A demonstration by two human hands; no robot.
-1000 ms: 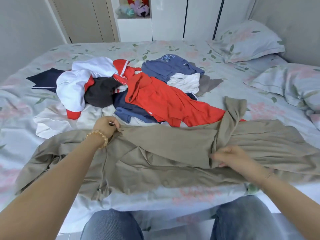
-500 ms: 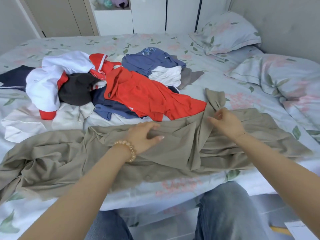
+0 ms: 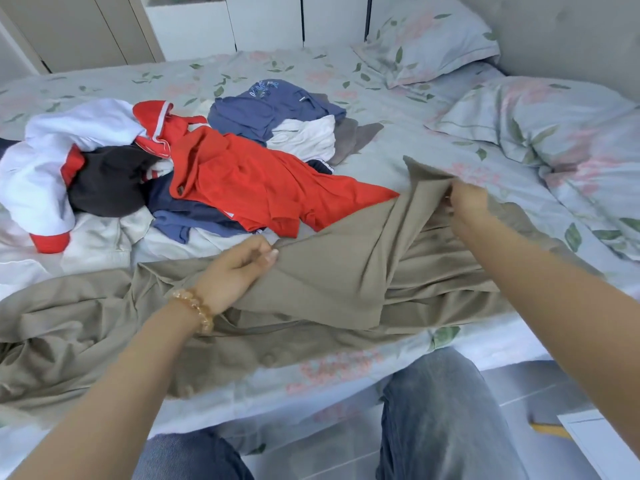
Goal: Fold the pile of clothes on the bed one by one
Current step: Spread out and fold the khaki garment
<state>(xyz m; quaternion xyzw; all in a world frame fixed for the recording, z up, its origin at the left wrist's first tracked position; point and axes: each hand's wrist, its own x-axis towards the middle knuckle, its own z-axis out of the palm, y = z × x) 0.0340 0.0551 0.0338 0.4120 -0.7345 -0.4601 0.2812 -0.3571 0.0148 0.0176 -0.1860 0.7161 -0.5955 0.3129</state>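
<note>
A large khaki garment (image 3: 339,282) lies spread and rumpled along the near edge of the bed (image 3: 398,109). My left hand (image 3: 239,271) pinches a fold of its cloth near the middle. Farther right and up, my right hand (image 3: 467,202) grips a raised flap of the same garment. Behind it sits the pile of clothes: a red shirt (image 3: 249,181), a white and red jacket (image 3: 52,161), a black piece (image 3: 107,178), a blue top (image 3: 263,109) and a white piece (image 3: 304,136).
Two floral pillows (image 3: 426,39) and a bunched floral duvet (image 3: 561,133) fill the right end of the bed. White wardrobe doors (image 3: 270,22) stand beyond the bed. My jeans-clad knees (image 3: 436,410) are at its near edge, over a tiled floor.
The view has swung left to right. My left hand moved right along the khaki garment and now pinches it; my right hand went up and away to grip the raised flap.
</note>
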